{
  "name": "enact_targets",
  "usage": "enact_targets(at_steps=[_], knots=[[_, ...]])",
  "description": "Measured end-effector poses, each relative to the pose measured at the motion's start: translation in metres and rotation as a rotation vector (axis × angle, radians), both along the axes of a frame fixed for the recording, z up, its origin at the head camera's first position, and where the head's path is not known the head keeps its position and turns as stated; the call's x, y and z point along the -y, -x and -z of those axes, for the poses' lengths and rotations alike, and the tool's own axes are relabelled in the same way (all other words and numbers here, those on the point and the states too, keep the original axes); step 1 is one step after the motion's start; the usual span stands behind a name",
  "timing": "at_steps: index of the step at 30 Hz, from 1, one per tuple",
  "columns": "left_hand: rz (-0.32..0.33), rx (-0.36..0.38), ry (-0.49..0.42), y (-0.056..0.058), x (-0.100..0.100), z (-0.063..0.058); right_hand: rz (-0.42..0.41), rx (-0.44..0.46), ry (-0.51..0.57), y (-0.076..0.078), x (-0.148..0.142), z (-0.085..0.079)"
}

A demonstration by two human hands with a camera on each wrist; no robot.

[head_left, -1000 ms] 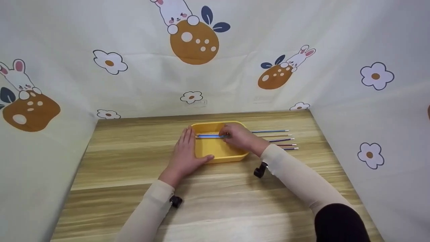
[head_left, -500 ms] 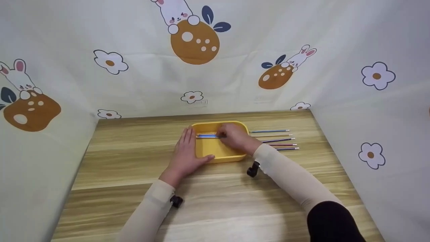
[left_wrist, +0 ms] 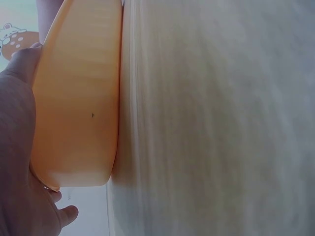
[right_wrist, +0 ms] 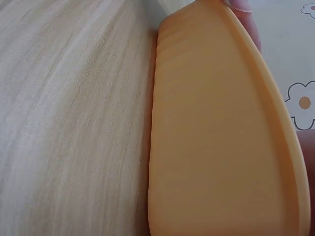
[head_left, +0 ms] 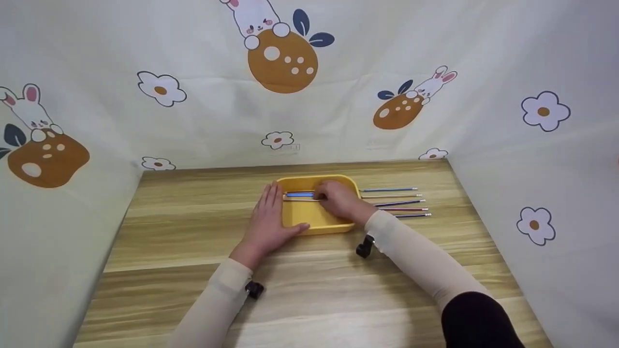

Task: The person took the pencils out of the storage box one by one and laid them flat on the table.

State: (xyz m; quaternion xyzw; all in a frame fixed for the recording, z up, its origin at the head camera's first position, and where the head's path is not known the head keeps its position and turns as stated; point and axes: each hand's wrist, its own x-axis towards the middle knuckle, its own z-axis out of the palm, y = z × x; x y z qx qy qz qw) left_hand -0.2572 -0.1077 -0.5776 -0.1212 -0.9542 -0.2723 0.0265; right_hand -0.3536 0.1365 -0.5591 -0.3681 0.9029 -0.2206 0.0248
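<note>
A yellow plastic box (head_left: 314, 231) stands on the table. My left hand (head_left: 266, 224) rests on its left side, fingers straight along the rim and thumb over the front rim. In the left wrist view, that hand's thumb (left_wrist: 25, 64) lies against the box wall (left_wrist: 78, 108). Inside the box several pencils (head_left: 300, 195) lie side by side, blue ones among them. My right hand (head_left: 338, 199) reaches in from the right, its curled fingers pinching a pencil near the right ends; the fingertips are partly hidden. The right wrist view shows mainly the box's outer wall (right_wrist: 216, 123).
Right of the box, several pencils (head_left: 401, 209) with white eraser ends lie in a spaced row on the wooden table (head_left: 309, 290). Their left ends are near or behind the box and right arm. A patterned cloth (head_left: 208, 116) surrounds the table.
My right hand has moved slightly left inside the box, and a pencil now lies a little apart in front of the blue ones. The left hand has stayed in place.
</note>
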Motion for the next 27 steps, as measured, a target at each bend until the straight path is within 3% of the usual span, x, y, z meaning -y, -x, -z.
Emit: enact_targets(at_steps=[27], knots=[[-0.008, -0.004, 0.014, 0.0005, -0.0011, 0.0007, -0.010, 0.086, -0.046, 0.0001, 0.0008, 0.0042]])
